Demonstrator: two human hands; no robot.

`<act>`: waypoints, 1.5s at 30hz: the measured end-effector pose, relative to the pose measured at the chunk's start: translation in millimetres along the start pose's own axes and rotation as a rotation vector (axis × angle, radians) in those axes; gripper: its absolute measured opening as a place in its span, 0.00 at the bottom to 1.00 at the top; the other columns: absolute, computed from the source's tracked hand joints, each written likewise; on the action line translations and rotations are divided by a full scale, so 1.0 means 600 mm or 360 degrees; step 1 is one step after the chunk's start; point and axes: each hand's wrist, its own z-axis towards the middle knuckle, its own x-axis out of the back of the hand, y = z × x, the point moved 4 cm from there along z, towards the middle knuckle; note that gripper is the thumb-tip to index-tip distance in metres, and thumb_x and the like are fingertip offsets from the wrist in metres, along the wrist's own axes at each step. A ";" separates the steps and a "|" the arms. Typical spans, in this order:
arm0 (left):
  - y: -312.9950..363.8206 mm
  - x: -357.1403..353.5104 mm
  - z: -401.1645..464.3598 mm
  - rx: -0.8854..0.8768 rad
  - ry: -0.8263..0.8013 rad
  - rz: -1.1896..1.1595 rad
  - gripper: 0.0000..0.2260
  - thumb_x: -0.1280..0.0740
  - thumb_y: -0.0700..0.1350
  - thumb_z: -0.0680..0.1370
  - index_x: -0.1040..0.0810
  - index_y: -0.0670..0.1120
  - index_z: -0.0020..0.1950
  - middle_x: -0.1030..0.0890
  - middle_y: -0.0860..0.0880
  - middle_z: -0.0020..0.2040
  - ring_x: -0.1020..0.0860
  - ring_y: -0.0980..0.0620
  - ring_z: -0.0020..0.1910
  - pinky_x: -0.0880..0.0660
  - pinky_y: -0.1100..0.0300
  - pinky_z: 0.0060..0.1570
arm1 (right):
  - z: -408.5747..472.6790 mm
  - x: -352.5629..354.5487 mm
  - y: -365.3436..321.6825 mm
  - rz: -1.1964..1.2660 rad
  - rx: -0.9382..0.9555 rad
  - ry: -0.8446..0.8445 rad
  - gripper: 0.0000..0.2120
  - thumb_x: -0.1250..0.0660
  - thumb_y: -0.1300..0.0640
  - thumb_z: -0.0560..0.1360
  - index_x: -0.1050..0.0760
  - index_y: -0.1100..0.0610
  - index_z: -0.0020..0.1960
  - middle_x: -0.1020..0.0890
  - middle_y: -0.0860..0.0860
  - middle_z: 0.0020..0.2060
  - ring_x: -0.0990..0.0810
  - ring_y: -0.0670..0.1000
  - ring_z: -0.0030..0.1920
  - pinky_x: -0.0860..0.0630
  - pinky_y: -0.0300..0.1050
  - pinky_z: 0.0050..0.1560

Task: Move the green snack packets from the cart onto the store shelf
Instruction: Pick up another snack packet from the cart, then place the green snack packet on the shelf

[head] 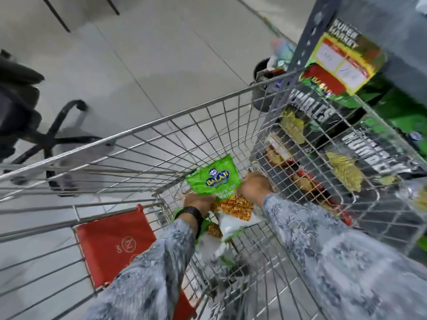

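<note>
Pale floor tiles run under the wire cart (208,125), and the store shelf (360,139) stands just beside it on my right, its mesh front already showing dark and green bags. I am leaning over the basket with both arms down inside.

A green snack packet (211,176) stands tilted up from the cart's bottom, logo facing me, between my 2 hands. My left hand (198,202) is closed on its lower left corner. My right hand (255,187) presses against its right edge with the fingers curled over (whether they truly pinch the foil I cannot tell, since the back of the hand hides them). More packets (231,218) lie under and near my wrists, 1 showing its white back.

I judge these bags light, puffed with air, and slick, so they will slide if I squeeze the smooth faces. The contents look brittle; a hard grip in the middle would crush them. Best to hold the crimped seam or the corners, where the film is stiff, and lift gently toward the shelf.
</note>
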 end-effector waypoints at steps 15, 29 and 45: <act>0.231 -0.006 -0.468 -0.1430 -0.0412 -0.0770 0.16 0.32 0.31 0.75 0.24 0.51 0.54 0.17 0.54 0.44 0.21 0.50 0.43 0.20 0.53 0.41 | -0.373 0.411 0.066 0.1211 0.0807 0.0504 0.13 0.21 0.62 0.67 0.24 0.53 0.33 0.22 0.41 0.22 0.27 0.36 0.25 0.32 0.34 0.30; 0.235 -0.418 -1.106 -0.2314 -0.1296 -0.0175 0.18 0.33 0.27 0.72 0.23 0.41 0.60 0.14 0.41 0.52 0.17 0.50 0.49 0.23 0.50 0.51 | -0.857 0.679 0.664 0.1789 0.0687 0.1635 0.16 0.21 0.69 0.65 0.17 0.58 0.50 0.11 0.53 0.44 0.13 0.51 0.44 0.19 0.44 0.44; 0.212 -0.624 -1.071 -0.2171 -0.1052 0.0408 0.20 0.35 0.32 0.79 0.27 0.42 0.71 0.23 0.55 0.53 0.23 0.54 0.55 0.25 0.68 0.54 | -0.715 0.659 0.828 0.1650 0.0207 0.1785 0.21 0.18 0.52 0.57 0.19 0.45 0.48 0.11 0.45 0.42 0.12 0.47 0.44 0.17 0.58 0.54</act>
